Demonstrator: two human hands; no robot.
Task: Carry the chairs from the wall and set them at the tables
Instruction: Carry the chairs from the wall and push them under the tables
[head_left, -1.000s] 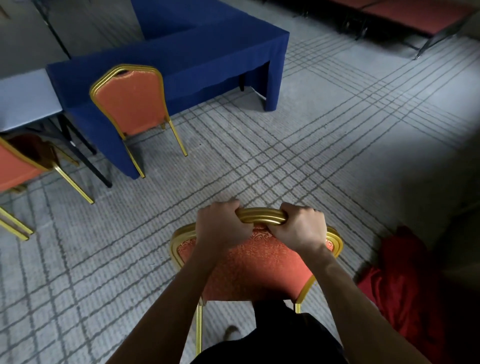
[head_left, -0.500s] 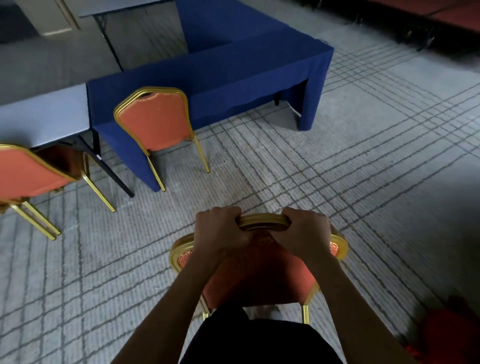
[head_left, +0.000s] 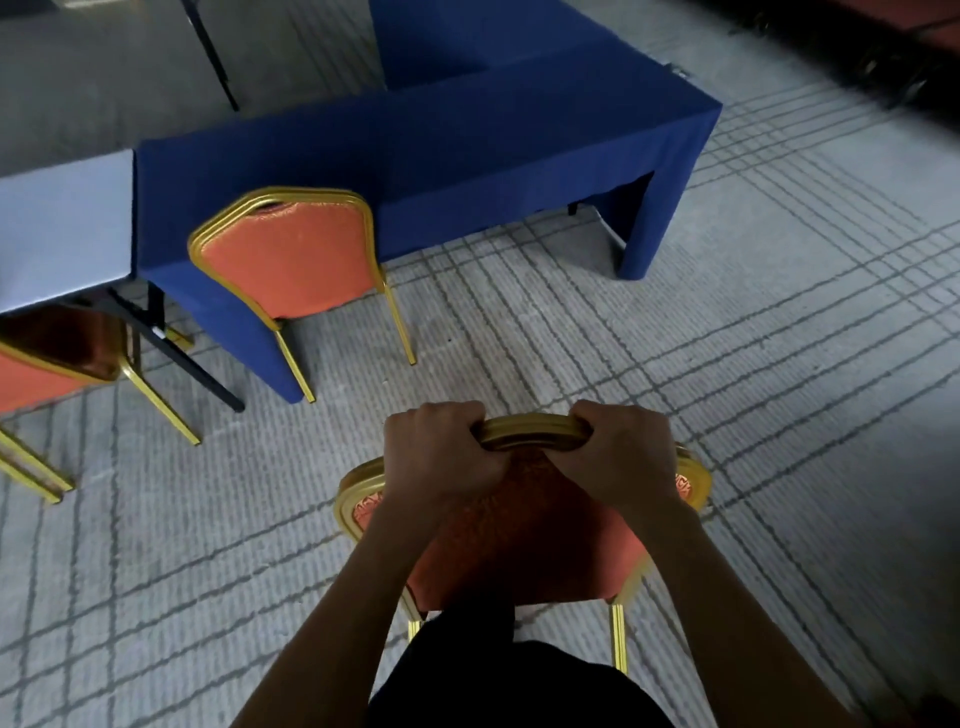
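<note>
I hold a gold-framed chair with orange padding in front of my body, its back facing me. My left hand and my right hand both grip the top rail of its backrest, close together. Ahead stands a long table under a dark blue cloth. A second orange chair is set at that table's left part. A third orange chair sits at the far left under a bare grey-topped table.
Grey carpet with a dark line grid spreads ahead and to the right. Black folding legs show beneath the grey table. The blue table's right end reaches the floor. Dark furniture is blurred at the top right.
I have walked forward with the chair: the blue table and the seated chairs are nearer and lower in view. The red cloth at the right has left the view. My grip is unchanged.
</note>
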